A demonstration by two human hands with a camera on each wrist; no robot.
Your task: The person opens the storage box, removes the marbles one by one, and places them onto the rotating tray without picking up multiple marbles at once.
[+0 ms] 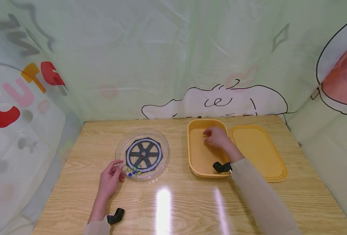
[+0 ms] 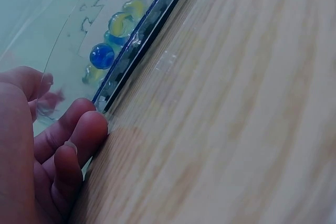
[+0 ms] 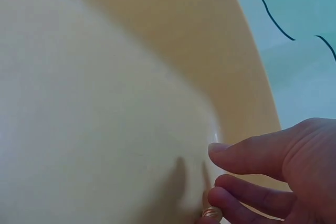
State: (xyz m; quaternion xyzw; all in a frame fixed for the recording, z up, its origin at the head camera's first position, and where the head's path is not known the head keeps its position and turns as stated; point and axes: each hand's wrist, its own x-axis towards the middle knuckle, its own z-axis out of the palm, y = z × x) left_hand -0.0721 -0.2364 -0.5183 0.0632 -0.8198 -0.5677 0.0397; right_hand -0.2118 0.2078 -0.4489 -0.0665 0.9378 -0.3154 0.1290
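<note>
On the left of the table is a clear round dish (image 1: 166, 140) with a dark spoked wheel pattern at its base. Several glass marbles (image 2: 102, 56), blue and yellow-green, gather inside near its front left wall. My left hand (image 1: 110, 179) grips the wall there, thumb on one side and curled fingers on the other. To the right, my right hand (image 1: 217, 137) hovers over a yellow plastic box (image 1: 193, 153), fingers loosely bent. In the right wrist view, a gap separates the thumb from the fingers, and a small gold-striped spot (image 3: 212, 212) shows at a lower fingertip.
A yellow lid (image 1: 257, 151) lies flat on the wooden table (image 1: 179, 202), right beside the box. Printed cloth (image 1: 132, 58) hangs behind the table and along both sides. A black wrist camera (image 1: 221, 167) overlaps the box's front end.
</note>
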